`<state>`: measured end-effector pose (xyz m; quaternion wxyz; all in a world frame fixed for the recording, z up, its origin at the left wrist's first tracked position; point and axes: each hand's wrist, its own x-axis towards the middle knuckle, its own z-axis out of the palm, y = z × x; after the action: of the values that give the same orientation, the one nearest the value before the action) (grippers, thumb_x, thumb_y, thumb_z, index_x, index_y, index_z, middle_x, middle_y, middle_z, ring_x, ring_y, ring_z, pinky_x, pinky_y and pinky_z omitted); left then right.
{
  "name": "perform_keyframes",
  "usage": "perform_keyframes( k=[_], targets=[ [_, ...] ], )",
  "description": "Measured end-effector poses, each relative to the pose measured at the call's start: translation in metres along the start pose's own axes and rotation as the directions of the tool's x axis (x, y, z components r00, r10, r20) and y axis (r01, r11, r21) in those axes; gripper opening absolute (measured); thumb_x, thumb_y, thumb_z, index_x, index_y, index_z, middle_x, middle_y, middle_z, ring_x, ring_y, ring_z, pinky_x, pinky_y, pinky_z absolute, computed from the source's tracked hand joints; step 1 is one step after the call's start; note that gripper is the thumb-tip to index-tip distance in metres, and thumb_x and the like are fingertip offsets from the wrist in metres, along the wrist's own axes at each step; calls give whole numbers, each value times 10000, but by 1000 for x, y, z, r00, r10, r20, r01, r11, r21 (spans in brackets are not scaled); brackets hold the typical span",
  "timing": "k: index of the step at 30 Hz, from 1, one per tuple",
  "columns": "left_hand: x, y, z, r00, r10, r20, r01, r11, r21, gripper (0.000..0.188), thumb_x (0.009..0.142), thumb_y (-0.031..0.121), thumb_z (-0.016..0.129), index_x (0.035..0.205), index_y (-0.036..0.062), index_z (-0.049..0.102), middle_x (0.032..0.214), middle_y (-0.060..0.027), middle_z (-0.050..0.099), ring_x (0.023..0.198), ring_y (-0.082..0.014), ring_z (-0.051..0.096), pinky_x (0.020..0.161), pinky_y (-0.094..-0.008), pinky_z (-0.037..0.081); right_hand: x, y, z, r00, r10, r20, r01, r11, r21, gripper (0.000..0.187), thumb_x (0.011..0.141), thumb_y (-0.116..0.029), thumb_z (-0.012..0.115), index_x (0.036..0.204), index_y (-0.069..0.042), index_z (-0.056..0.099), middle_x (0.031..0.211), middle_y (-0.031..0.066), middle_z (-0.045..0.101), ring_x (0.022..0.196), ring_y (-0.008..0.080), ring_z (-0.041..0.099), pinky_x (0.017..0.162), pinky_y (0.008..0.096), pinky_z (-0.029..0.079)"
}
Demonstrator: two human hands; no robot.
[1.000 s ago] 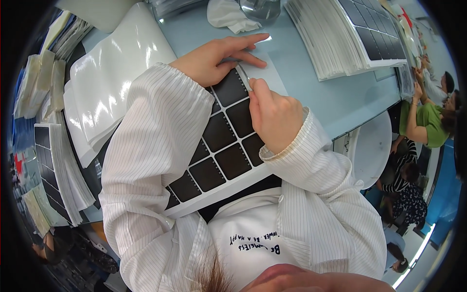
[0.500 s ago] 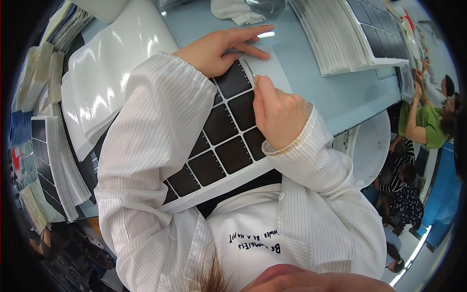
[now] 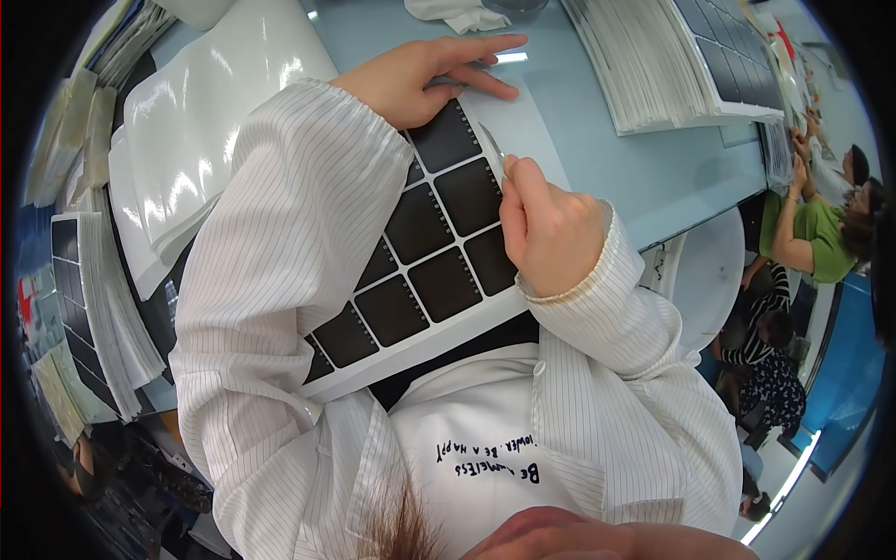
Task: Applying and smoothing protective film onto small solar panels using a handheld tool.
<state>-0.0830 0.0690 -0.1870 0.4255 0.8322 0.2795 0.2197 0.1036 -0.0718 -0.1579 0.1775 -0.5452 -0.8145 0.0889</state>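
At the near side of the pale blue surface [image 3: 653, 182] lies a white sheet of black squares [image 3: 446, 286]. The left hand [image 3: 425, 79] spreads over its far end, grip loose; the right hand [image 3: 557, 227] has its grip pinched on a thin pale strip [image 3: 494, 144].

The desk [image 3: 635, 201] presented a smooth, pale blue-grey top, on which a white sheet with rows of black squares [image 3: 419, 224] lay aslant at the near side, a plain white sheet [image 3: 534, 126] extending from beneath its far right edge. To the left were found glossy white sheets [image 3: 187, 112], overlapping and rippled, and, farther out, a leaning stack of black-squared sheets [image 3: 112, 299]. A thick pile of sheets [image 3: 644, 70], black squares showing on its top, occupied the far right, and a crumpled white tissue [image 3: 457, 13] lay at the far edge of view.
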Motion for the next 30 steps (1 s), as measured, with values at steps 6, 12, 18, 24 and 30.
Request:
perform_keyframes(
  k=[6, 12, 18, 24, 30],
  targets=[
    [-1, 1, 2, 1000, -8, -8, 7, 1000, -12, 770, 828, -157, 430, 1490, 230, 360, 1146, 6, 704, 1220, -223, 495, 1110, -343, 355, -12, -4, -7, 1000, -1, -15, 1, 1000, 10, 52, 894, -4, 585, 855, 3, 551, 522, 127, 538, 411, 291, 549, 384, 367, 397],
    [1, 10, -14, 994, -41, 103, 54, 991, -122, 744, 839, -154, 400, 1505, 164, 309, 1237, -55, 658, 1281, -229, 465, 1139, -329, 285, -24, -6, -11, 999, -34, -6, 34, 999, 11, 85, 886, 12, 595, 829, 10, 532, 500, 118, 511, 377, 271, 511, 367, 349, 367],
    [2, 19, -17, 979, -77, 189, 119, 968, -220, 740, 846, -153, 371, 1528, 106, 247, 1283, -100, 635, 1310, -225, 459, 1147, -307, 242, -33, -5, -13, 1000, -9, -29, 10, 999, 33, 71, 883, 18, 595, 835, 8, 543, 492, 113, 505, 376, 265, 516, 369, 346, 362],
    [0, 22, -18, 977, -107, 186, 143, 971, -193, 731, 856, -145, 387, 1528, 109, 251, 1290, -86, 633, 1331, -236, 435, 1151, -306, 234, -42, -10, -21, 1000, 1, 18, -1, 1000, 17, 68, 881, 17, 595, 836, 7, 545, 501, 119, 513, 390, 262, 527, 375, 347, 362],
    [2, 24, -18, 974, -120, 191, 149, 979, -142, 722, 865, -135, 394, 1527, 113, 251, 1294, -76, 630, 1360, -256, 400, 1161, -317, 221, -54, -11, -23, 999, 30, 13, -31, 998, 54, 50, 877, 27, 595, 851, 11, 555, 481, 114, 491, 375, 256, 514, 373, 344, 356]
  ],
)
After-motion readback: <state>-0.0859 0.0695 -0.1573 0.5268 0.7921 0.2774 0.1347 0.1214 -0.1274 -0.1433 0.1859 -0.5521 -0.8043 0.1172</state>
